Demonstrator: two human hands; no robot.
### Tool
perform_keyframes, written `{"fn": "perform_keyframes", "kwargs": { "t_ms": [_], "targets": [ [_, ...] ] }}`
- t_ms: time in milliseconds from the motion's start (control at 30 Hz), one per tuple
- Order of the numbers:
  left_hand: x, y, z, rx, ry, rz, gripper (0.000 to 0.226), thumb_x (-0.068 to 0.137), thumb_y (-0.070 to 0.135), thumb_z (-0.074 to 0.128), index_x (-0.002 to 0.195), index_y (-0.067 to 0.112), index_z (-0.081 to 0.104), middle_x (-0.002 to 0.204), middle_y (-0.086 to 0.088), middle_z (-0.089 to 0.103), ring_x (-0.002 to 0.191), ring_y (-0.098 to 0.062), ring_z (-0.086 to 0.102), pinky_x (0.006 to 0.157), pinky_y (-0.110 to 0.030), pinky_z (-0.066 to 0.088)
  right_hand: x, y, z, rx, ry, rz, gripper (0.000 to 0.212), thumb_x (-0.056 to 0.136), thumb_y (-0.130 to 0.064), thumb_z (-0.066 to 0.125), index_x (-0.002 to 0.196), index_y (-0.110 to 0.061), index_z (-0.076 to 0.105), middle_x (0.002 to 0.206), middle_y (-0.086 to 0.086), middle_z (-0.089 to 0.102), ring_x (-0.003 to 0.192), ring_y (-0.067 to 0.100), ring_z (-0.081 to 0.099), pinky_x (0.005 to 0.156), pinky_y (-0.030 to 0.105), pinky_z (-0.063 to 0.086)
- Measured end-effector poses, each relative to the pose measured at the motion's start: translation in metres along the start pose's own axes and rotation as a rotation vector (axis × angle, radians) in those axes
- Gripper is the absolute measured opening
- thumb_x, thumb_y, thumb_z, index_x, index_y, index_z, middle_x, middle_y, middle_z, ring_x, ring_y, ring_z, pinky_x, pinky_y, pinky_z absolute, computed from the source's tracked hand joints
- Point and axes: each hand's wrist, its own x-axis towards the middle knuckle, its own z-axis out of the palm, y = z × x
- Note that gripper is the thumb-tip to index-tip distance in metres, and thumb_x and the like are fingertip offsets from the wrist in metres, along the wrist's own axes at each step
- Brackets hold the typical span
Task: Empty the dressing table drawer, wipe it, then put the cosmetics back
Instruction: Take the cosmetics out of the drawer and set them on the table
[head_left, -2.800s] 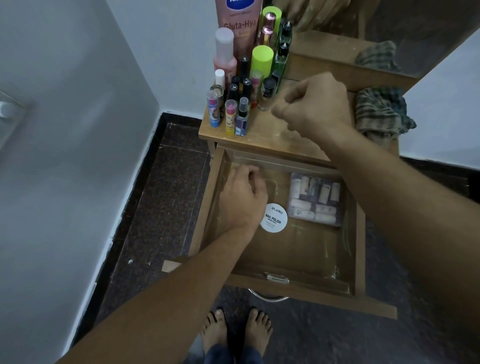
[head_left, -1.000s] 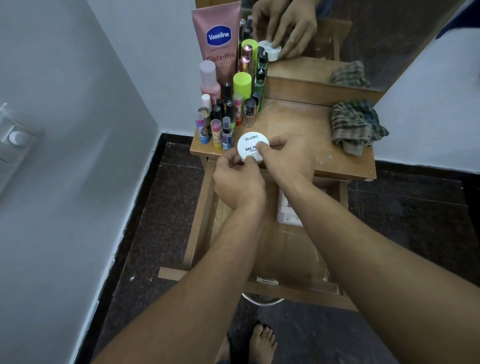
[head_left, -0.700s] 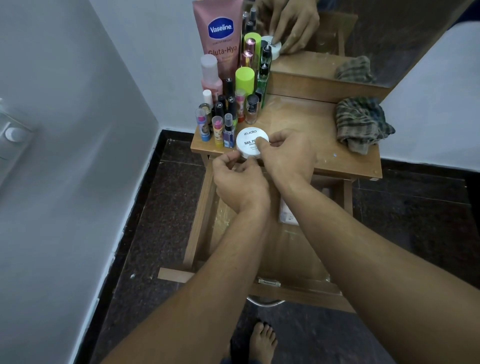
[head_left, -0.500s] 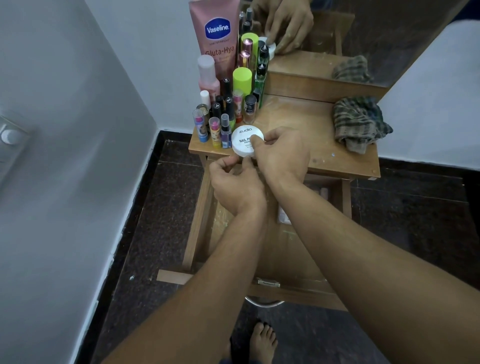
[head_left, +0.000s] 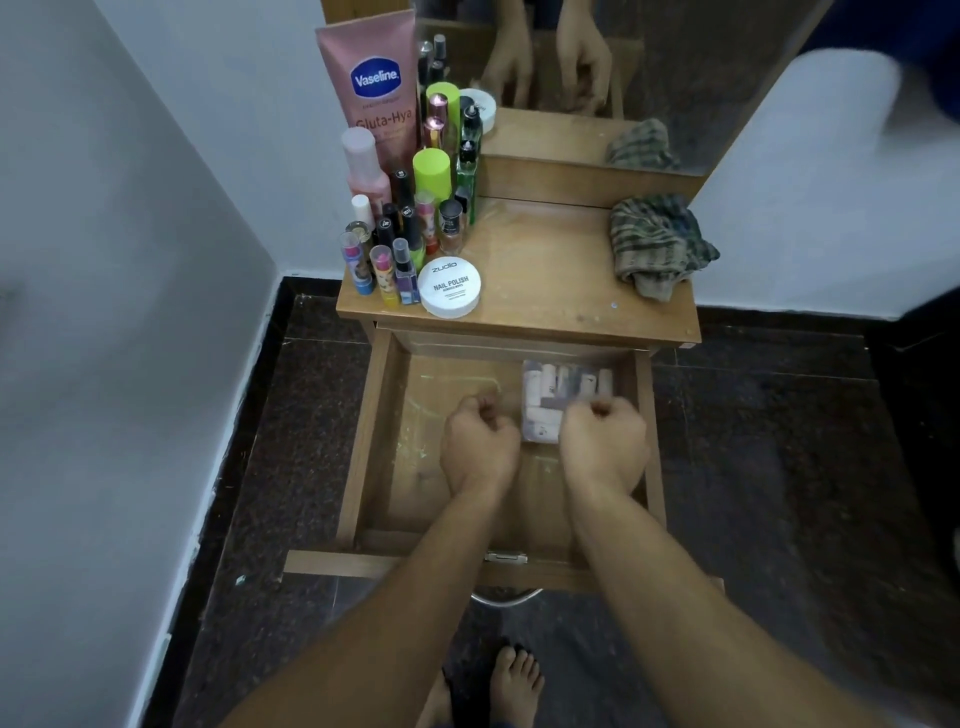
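The wooden drawer (head_left: 363, 441) is pulled out below the dressing table top (head_left: 561, 291). A clear pouch of small white tubes (head_left: 561, 384) lies at its back right. My left hand (head_left: 480, 449) and right hand (head_left: 602, 441) hover over the drawer, fingers curled, on either side of the pouch's near end; I cannot tell whether they grip it. A round white nail polish wipes tub (head_left: 449, 287) sits on the top's front left. Behind it stands a cluster of bottles and lip balms (head_left: 400, 234), with a pink Vaseline tube (head_left: 376, 93).
A crumpled green checked cloth (head_left: 660, 244) lies at the table top's right. A mirror (head_left: 597, 78) stands behind the top. A white wall (head_left: 130, 260) is close on the left. The floor (head_left: 779, 467) is dark stone, and my bare feet (head_left: 511, 686) are below the drawer front.
The white tub, held in both hands half a second ago, now rests on the table top. Both hands have dropped into the drawer beside the pouch.
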Motion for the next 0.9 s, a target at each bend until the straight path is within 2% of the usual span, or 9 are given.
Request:
{"fn": "perform_keyframes", "kwargs": {
  "t_ms": [100,167,300,433,500,633,733,800,900],
  "targets": [
    [-0.003,-0.004,0.01,0.018,-0.082,-0.023,0.035,0.093,0.013,0.058,0.126,0.015,0.068,0.123,-0.005,0.072,0.117,-0.024,0.064,0.1,-0.031,0.049,0.007,0.023,0.0,0.176,-0.022,0.332,0.028,0.077,-0.024,0.062,0.101,-0.012,0.07,0.093,0.01,0.072,0.084,0.033,0.069,0.082,0.051,0.061],
    [-0.003,-0.005,0.017,0.014,-0.085,-0.042,0.033,0.093,0.014,0.059,0.124,0.016,0.069,0.121,-0.006,0.072,0.116,-0.026,0.065,0.098,-0.03,0.048,0.009,0.022,0.001,0.393,-0.056,0.478,0.005,0.084,-0.013,0.062,0.088,-0.012,0.064,0.087,0.01,0.067,0.076,0.027,0.066,0.078,0.046,0.063],
    [-0.001,0.001,0.024,0.008,-0.058,-0.047,0.029,0.09,0.016,0.06,0.117,0.019,0.071,0.112,-0.005,0.075,0.108,-0.027,0.067,0.093,-0.033,0.051,0.024,0.011,0.011,0.648,-0.121,0.616,0.015,0.086,-0.006,0.069,0.1,-0.008,0.067,0.099,0.013,0.07,0.085,0.023,0.068,0.067,0.031,0.056],
    [0.004,0.006,0.031,0.011,-0.028,-0.058,0.029,0.089,0.02,0.061,0.116,0.017,0.071,0.111,-0.005,0.075,0.107,-0.028,0.066,0.095,-0.035,0.051,0.037,0.006,0.015,0.713,-0.119,0.681,0.034,0.09,-0.017,0.072,0.12,-0.003,0.065,0.088,0.01,0.063,0.062,0.017,0.056,0.033,0.016,0.038],
    [0.009,0.008,0.033,0.024,-0.027,-0.071,0.029,0.091,0.024,0.061,0.117,0.016,0.071,0.111,-0.005,0.074,0.108,-0.028,0.066,0.093,-0.034,0.05,0.041,0.006,0.016,0.747,-0.119,0.688,0.036,0.094,-0.021,0.071,0.124,-0.003,0.065,0.086,0.01,0.061,0.059,0.017,0.053,0.026,0.013,0.031],
    [0.015,0.01,0.035,0.048,-0.032,-0.081,0.03,0.093,0.028,0.061,0.117,0.016,0.072,0.112,-0.006,0.074,0.107,-0.029,0.066,0.089,-0.032,0.048,0.045,0.011,0.024,0.749,-0.122,0.718,0.04,0.091,-0.028,0.074,0.123,-0.006,0.065,0.1,0.01,0.068,0.067,0.019,0.061,0.032,0.016,0.037],
    [0.017,0.009,0.034,0.033,-0.034,-0.075,0.031,0.094,0.028,0.061,0.121,0.017,0.071,0.115,-0.004,0.074,0.108,-0.026,0.066,0.089,-0.03,0.048,0.046,0.014,0.03,0.764,-0.098,0.763,0.046,0.087,-0.033,0.077,0.125,-0.009,0.064,0.115,0.013,0.071,0.097,0.026,0.07,0.053,0.03,0.048],
    [0.019,0.008,0.033,0.019,-0.048,-0.069,0.031,0.095,0.03,0.061,0.122,0.019,0.071,0.116,-0.003,0.074,0.108,-0.026,0.067,0.095,-0.035,0.051,0.045,0.015,0.031,0.762,-0.095,0.774,0.046,0.088,-0.031,0.076,0.127,-0.01,0.063,0.12,0.014,0.068,0.108,0.029,0.068,0.06,0.031,0.048],
    [0.021,0.008,0.033,0.013,-0.07,-0.061,0.028,0.096,0.03,0.061,0.12,0.021,0.072,0.113,-0.001,0.075,0.104,-0.025,0.068,0.095,-0.042,0.054,0.044,0.019,0.026,0.728,-0.113,0.757,0.038,0.092,-0.03,0.073,0.124,-0.01,0.064,0.112,0.011,0.068,0.099,0.023,0.066,0.059,0.029,0.044]
  ]
}}
